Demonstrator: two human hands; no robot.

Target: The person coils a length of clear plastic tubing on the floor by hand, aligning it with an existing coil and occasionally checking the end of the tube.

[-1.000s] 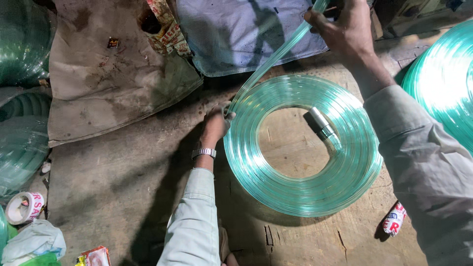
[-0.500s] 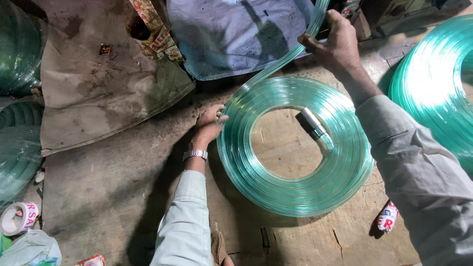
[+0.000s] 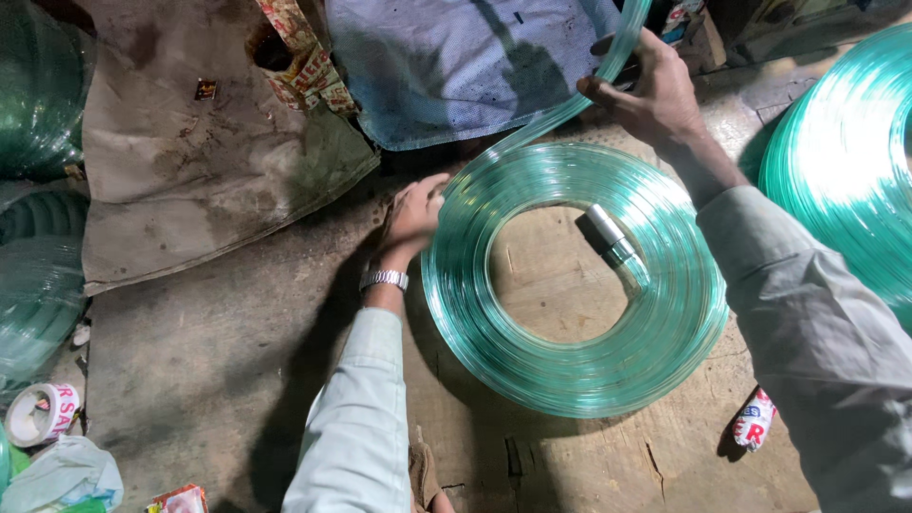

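Left hand point(image 3: 414, 217) laid flat, fingers together, against the outer left edge of the coil of green translucent hose point(image 3: 575, 282), touching it and gripping nothing; wristwatch point(image 3: 384, 279) just below on the wrist, pale sleeve point(image 3: 361, 418) running down to the bottom edge. Right hand point(image 3: 649, 90) raised beyond the coil's far side, fingers curled round the loose run of hose point(image 3: 560, 109), thumb pressed against it; that run slanting from the hand down to the coil's upper left rim near the left hand. Coil lying flat on the worn wooden floor point(image 3: 237, 361), wound in many turns with an open middle; short metal-ended hose end point(image 3: 608, 236) resting across the inner upper right of the ring. Second green hose coil point(image 3: 845, 142) at the right edge, partly cut off; more dark green coils point(image 3: 38, 237) stacked at the left edge. Dirty brown sack point(image 3: 199, 161) and bluish woven sack point(image 3: 446, 66) spread above the coil; roll of printed tape point(image 3: 40, 413) at lower left, small printed tape roll point(image 3: 753, 425) at lower right beside the right sleeve.
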